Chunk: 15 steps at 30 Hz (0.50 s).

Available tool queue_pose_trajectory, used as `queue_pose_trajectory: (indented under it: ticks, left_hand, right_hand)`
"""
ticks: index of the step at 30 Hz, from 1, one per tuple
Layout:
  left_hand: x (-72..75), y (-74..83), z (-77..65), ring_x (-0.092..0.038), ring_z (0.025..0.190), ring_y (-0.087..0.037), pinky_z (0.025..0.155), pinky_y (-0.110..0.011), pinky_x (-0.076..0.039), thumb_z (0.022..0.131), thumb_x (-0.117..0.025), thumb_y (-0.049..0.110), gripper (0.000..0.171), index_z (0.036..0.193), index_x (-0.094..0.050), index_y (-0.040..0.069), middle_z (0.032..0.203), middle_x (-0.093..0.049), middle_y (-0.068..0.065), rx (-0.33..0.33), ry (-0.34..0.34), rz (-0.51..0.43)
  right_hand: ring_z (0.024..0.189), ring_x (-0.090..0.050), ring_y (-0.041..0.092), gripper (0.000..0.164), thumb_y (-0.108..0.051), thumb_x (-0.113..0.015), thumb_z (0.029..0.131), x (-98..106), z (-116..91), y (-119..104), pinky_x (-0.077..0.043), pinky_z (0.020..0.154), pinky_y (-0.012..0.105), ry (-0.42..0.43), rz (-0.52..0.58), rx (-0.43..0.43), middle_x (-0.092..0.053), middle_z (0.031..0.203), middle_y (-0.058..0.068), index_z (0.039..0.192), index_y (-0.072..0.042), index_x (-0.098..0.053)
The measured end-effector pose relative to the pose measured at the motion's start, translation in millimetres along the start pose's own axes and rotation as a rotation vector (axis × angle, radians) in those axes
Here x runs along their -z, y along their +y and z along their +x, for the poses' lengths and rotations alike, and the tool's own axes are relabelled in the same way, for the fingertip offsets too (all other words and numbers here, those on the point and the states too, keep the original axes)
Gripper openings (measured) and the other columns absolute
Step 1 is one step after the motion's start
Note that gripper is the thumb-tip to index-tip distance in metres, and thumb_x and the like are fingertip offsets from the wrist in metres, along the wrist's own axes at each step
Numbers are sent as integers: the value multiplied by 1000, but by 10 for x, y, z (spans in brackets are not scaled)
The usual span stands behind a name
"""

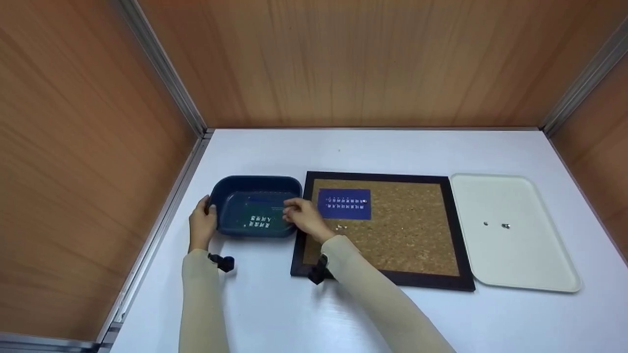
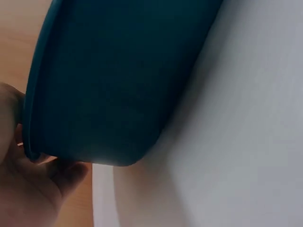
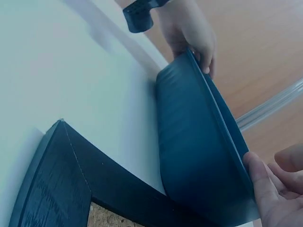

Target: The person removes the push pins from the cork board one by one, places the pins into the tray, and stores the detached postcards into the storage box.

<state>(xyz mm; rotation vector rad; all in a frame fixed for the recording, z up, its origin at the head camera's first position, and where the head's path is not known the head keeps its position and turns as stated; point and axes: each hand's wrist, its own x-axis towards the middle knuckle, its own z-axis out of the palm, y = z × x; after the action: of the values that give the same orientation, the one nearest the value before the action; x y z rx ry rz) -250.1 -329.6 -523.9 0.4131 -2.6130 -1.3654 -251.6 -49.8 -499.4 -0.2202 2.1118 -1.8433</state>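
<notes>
A dark blue plastic basin stands on the table, left of a dark-framed cork board. My left hand grips its left rim, with fingers and thumb on either side of the wall in the left wrist view. Over the right rim reaches my right hand, fingers loosely bent above the inside. In the right wrist view its thumb lies against the rim, apart from the fingertips. Inside the basin lies a dark green card with white characters. A purple card with white characters lies on the cork.
A small shiny pin sits at the purple card's right edge, and small shiny bits lie below the card. Right of the board, a white tray holds several small metal pieces. Wooden panels enclose the table's back and sides.
</notes>
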Motion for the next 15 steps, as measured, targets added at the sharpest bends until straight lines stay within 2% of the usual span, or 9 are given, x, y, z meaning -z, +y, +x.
queue_pose_trajectory:
  ticks: [5,8,15]
  left_hand:
    - [-30,120,-10,-16,146,-42,121,-51,-16,102,-39,13,51,148,-28,-5,155,-23,-27,-83,38,148]
    - [-64,220,-20,-10,147,-42,121,-53,-11,103,-39,18,52,150,-27,-2,157,-20,-25,-125,42,226]
    - [-198,466,-81,0,149,-38,121,-55,-3,104,-36,28,56,154,-21,7,160,-16,-18,-218,33,306]
  right_hand:
    - [107,-65,31,36,1,-46,96,44,-12,-16,-56,91,31,-32,65,-8,-62,117,26,131,8,-51]
    - [104,-66,26,37,0,-46,95,98,-18,-22,-56,91,31,-35,60,-3,-61,118,26,131,7,-52]
    - [96,-66,19,33,-6,-49,97,349,-38,-33,-55,93,40,-22,-1,0,-64,117,21,128,0,-57]
